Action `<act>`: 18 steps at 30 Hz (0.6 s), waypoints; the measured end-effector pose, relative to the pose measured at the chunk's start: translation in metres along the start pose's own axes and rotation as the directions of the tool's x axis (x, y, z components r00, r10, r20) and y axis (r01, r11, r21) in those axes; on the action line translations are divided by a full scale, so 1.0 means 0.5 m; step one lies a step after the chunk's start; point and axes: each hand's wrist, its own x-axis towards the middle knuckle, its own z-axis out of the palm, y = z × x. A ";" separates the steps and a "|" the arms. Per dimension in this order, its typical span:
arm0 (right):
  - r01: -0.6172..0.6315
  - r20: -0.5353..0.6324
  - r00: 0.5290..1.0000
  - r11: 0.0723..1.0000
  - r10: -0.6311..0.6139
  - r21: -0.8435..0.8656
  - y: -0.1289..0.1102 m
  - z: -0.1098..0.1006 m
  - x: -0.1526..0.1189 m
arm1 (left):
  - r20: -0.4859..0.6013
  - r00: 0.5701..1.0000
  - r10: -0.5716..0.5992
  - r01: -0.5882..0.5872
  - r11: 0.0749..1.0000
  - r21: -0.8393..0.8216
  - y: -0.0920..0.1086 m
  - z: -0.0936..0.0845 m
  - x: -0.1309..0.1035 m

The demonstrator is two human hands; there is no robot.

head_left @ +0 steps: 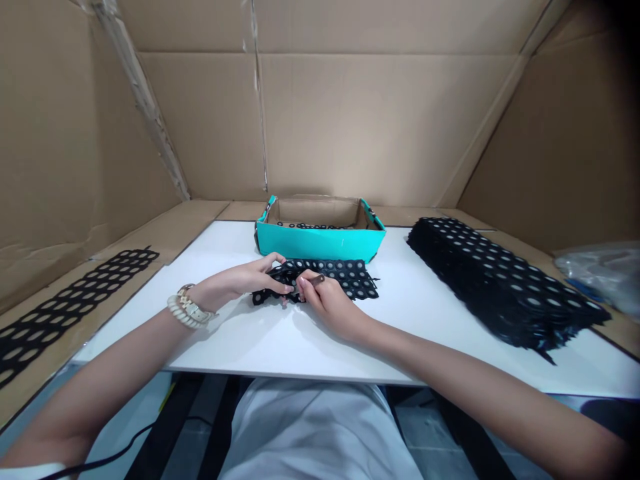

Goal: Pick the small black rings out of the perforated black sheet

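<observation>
A black sheet with rows of round pale discs point(345, 270) lies at the middle of the white table, its left part lifted a little. My left hand point(267, 275) grips that left part, thumb on top and fingers partly hidden behind. In my right hand point(320, 293) is a thin dark tool like a pen or tweezers point(316, 281), held in a pinch with its tip end at the sheet beside my left thumb. Both hands nearly meet there. Just behind the sheet stands a teal cardboard box point(320, 243) with small black rings point(305, 226) inside.
To the right lies a thick stack of similar black sheets point(490, 273), with a clear plastic bag point(605, 273) beyond it. A black sheet with open holes point(75, 300) rests on cardboard at the left. Cardboard walls point(350, 120) enclose the white table point(225, 347).
</observation>
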 end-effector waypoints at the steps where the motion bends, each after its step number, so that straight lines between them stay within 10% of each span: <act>1: -0.003 0.001 1.000 1.000 0.003 -0.007 0.000 0.001 0.001 | 0.003 1.000 0.003 -0.003 1.000 0.007 0.001 0.000 0.000; 8: 0.001 0.011 1.000 0.999 0.000 -0.036 0.006 0.004 0.002 | 0.095 0.995 0.041 -0.061 0.974 0.219 -0.023 -0.040 0.017; 18: 0.007 0.036 0.999 0.999 -0.006 -0.037 -0.001 0.002 -0.004 | -0.045 0.982 0.185 -0.116 0.771 0.627 -0.042 -0.074 0.042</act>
